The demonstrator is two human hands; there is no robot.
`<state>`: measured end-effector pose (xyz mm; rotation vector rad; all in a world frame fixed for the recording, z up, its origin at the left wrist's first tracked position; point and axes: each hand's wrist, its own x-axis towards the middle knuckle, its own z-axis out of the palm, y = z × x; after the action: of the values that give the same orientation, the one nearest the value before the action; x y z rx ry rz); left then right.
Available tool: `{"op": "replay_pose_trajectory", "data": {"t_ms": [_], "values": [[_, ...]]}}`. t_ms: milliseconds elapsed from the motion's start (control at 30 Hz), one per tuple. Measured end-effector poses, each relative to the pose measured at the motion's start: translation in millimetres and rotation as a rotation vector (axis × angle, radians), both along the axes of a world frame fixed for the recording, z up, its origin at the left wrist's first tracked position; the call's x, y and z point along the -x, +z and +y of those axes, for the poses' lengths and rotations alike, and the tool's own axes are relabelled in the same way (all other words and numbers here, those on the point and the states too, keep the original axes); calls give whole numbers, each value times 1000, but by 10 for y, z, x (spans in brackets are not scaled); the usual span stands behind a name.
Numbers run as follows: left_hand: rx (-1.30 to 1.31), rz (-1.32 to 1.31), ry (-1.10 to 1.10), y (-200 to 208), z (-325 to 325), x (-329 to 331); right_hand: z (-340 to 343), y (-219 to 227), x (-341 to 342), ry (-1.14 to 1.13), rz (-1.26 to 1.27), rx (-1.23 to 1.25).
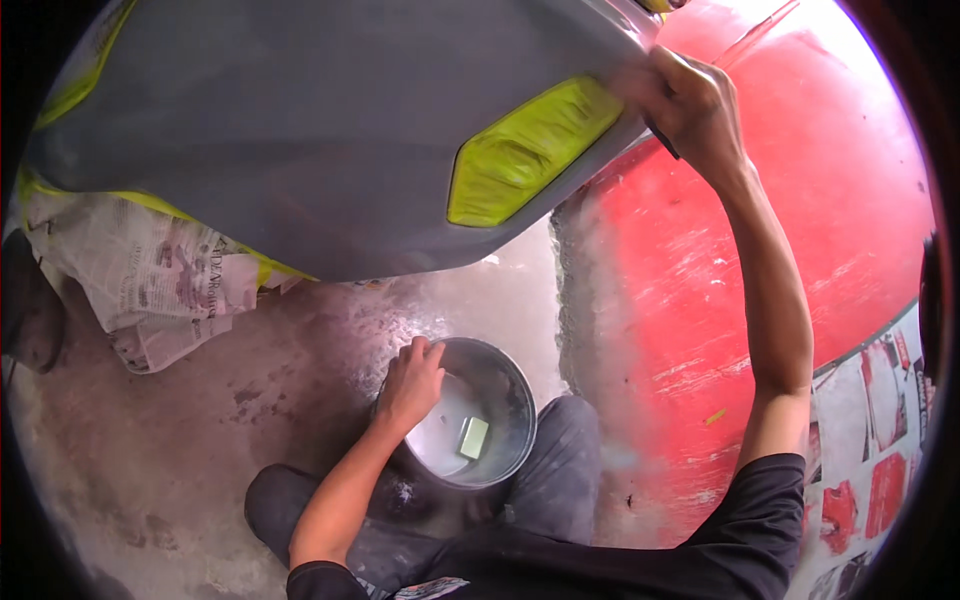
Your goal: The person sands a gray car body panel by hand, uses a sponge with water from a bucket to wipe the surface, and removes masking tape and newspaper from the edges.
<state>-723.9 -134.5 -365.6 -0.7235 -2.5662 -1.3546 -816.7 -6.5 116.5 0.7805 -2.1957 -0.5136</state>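
A large grey-coated vehicle body panel (300, 130) fills the upper part of the head view. Yellow-green masking tape (530, 150) covers a recess near its right edge. My right hand (690, 105) is closed against that edge, its fingertips smeared by motion. A thin dark edge of something (663, 142) shows beneath the palm; its kind I cannot make out. Between my legs stands a round grey bucket (522, 400), with cloudy liquid in it and a pale green block (474, 438) inside. My left hand (412, 385) grips the bucket's left rim, fingers curled over it.
Newspaper sheets (150, 270) hang taped under the panel's left side. A scuffed red surface (700, 300) extends along the right, and a printed sheet with red pictures (865, 480) lies beyond it. Stained concrete floor (170, 440) spreads at left. A dark rounded object (30, 310) stands at the far left.
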Motion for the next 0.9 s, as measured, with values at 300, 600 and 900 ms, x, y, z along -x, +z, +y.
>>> {"op": "replay_pose_trajectory", "data": {"t_ms": [300, 600, 900], "values": [[24, 40, 17, -101, -29, 6, 91, -2, -5, 4, 61, -46], [60, 3, 29, -69, 24, 13, 45, -59, -180, 112, 190, 52], [62, -35, 65, -301, 87, 71, -204, -376, -60, 360, 513, 59]]}}
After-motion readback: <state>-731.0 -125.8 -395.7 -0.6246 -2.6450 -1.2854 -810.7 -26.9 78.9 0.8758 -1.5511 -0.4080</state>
